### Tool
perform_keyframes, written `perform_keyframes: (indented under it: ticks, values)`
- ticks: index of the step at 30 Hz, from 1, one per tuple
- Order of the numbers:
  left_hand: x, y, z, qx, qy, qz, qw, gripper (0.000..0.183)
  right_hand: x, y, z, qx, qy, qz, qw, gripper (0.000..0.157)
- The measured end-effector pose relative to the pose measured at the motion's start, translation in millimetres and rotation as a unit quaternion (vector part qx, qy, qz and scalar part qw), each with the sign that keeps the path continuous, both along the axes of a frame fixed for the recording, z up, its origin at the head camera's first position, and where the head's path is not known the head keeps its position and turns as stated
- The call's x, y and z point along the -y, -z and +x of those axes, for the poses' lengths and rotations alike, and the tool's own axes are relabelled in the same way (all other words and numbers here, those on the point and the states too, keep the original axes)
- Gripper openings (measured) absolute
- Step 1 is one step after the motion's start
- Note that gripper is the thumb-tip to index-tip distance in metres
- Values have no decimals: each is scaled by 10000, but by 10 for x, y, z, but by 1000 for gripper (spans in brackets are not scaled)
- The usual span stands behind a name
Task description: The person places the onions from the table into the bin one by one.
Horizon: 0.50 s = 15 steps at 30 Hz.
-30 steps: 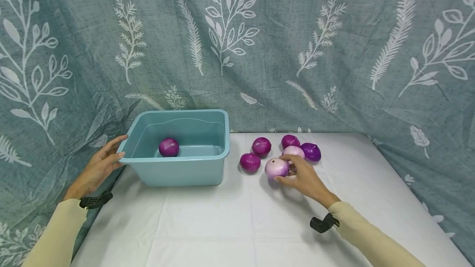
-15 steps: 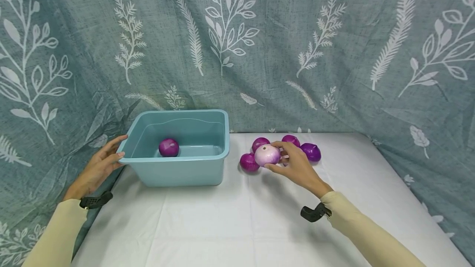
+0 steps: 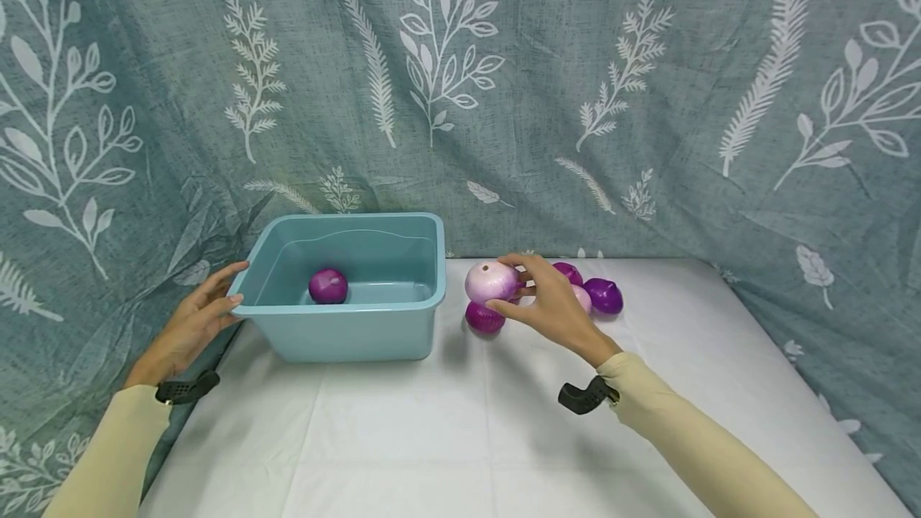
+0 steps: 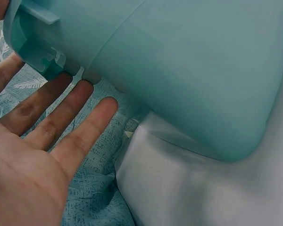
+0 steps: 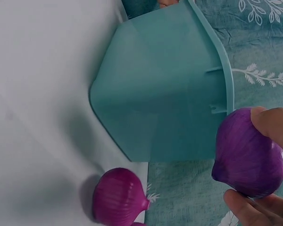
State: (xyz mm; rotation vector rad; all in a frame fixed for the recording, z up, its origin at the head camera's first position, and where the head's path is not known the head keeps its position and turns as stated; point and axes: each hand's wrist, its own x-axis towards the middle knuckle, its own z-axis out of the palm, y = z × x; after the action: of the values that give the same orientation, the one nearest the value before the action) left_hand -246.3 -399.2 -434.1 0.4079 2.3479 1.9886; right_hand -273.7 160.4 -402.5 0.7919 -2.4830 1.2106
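My right hand (image 3: 550, 306) grips a pale purple-and-white onion (image 3: 492, 282) between thumb and fingers, raised over the table to the right of the bin. Seen from the right wrist, this onion (image 5: 247, 153) shows a darker purple side and a pointed end. On the left, my left hand (image 3: 190, 332) touches the rim of the teal plastic bin (image 3: 338, 334) at its left side. Its fingers (image 4: 78, 136) are straight in the left wrist view, with the tips at the rim's underside. One purple onion (image 3: 328, 286) lies inside the bin.
Below the held onion sits a magenta onion (image 3: 485, 317) on the white tablecloth (image 3: 403, 430). Behind my right hand are a dark purple onion (image 3: 604, 296), a magenta one (image 3: 568, 272) and a partly hidden pale one (image 3: 583, 299). A leaf-patterned curtain (image 3: 532, 142) hangs behind the table.
My right hand has lifted the pale onion off the table and carried it left, past the other onions toward the bin. My left hand and the bin have stayed in place.
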Motion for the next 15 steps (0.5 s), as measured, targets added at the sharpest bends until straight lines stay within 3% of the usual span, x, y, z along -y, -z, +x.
perform_keyframes:
  ticks: [15]
  values:
    - [-15, -18, 13, 68, -3, -52, 10000, 61, 369, -239, -40, -107, -307, -376, 9988, 68]
